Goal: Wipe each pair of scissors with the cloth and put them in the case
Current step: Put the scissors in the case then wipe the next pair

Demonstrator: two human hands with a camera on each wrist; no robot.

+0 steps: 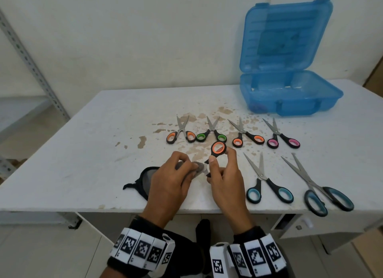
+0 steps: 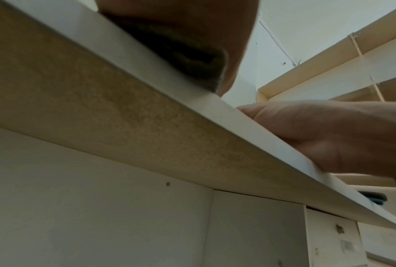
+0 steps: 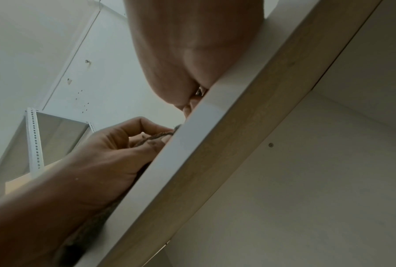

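- Currently right hand pinches the orange-handled scissors at centre frame: thumb and fingers curl round the handle, one orange loop sticks up, blades point down-left.
- Left hand grips the grey cloth, fingers bunched, cloth pressed round the blade just left of the right hand. Rest of the cloth trails on the table at lower left of the hands.
- Blue case sits open at upper right, lid upright against the wall. Contents hard to tell through the tinted plastic.
- Back row on the table, above the hands, left to right: orange pair, green pair, second orange pair, pink pair. All lie flat, blades partly open.
- Right of the hands: teal pair, then large teal pair near the front edge, handles overhanging it.
- Brown stains mark the tabletop round the back row.
- Wrist views look up from under the table edge; only hand backs and a bit of cloth show.
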